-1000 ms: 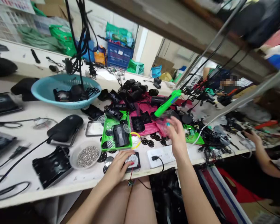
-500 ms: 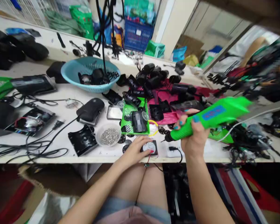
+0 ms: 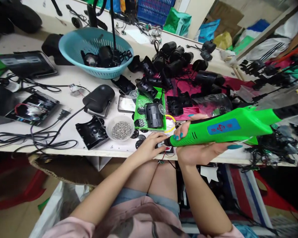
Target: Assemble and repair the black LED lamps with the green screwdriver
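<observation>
1. Now the right hand [image 3: 198,150] has its grip closed around the green electric screwdriver [image 3: 223,129]. It holds the tool almost level, with the tip pointing left.
2. The tip sits on or just above a small black part [image 3: 171,150] at the near edge of the desk [image 3: 67,74]. The left hand [image 3: 151,147] steadies that part with its fingertips [image 3: 161,142]. I cannot tell whether that grip closes around the part or only presses on it.
3. Thin wires [image 3: 161,161] hang from the part over the desk edge.
4. Risk: the tool lies very flat, so I judge the bit could skid off and jab the left fingertips, which are just beside it.
5. Risk: the part sits right at the edge. A sideways push from the tool could slide it off, and the wires could snag.
6. Risk: the bowl of small screws [image 3: 121,130] stands near the left wrist, with a green tray [image 3: 149,110] just beyond it. A jerk of the arm could tip the bowl.
7. A second ago the right hand was empty and reaching far into the black housings, where the screwdriver lay.
8. Half a second ago it held the tool higher and further right, with the tip clear of the part. The tip has since come down to the part.
9. The left hand has stayed on the part throughout.
</observation>
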Demonstrator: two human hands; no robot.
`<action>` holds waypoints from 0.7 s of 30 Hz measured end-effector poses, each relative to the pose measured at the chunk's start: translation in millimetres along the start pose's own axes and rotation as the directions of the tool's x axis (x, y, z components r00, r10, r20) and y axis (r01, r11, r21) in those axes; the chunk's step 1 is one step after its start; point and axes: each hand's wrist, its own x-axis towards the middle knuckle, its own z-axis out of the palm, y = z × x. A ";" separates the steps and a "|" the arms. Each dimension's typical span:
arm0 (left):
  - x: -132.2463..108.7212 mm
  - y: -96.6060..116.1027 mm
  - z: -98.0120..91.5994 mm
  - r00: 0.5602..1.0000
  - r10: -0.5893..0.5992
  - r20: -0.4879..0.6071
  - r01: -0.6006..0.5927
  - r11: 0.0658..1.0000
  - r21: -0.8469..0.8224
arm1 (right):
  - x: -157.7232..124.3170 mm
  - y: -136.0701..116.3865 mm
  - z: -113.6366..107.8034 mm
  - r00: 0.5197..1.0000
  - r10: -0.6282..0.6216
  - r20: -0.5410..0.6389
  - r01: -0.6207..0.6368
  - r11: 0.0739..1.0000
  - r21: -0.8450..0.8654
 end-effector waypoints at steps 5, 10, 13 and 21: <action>0.1 0.5 -1.1 1.000 -0.001 0.011 0.001 1.000 -0.007 | -5.2 11.2 -5.2 0.991 -0.040 -0.129 0.039 0.999 -0.007; -0.7 -1.4 0.0 1.000 0.021 0.001 -0.021 1.000 -0.019 | -9.1 21.1 -9.6 0.994 -0.045 -0.103 0.047 0.999 0.014; -1.1 -2.7 1.1 1.000 0.024 -0.003 -0.024 1.000 0.000 | -11.7 17.6 -8.6 0.995 -0.025 -0.098 0.035 0.994 0.101; -0.2 -7.0 3.3 0.999 0.042 -0.015 -0.042 0.998 0.047 | -6.3 14.8 -8.6 0.997 0.044 -0.069 -0.025 0.967 0.252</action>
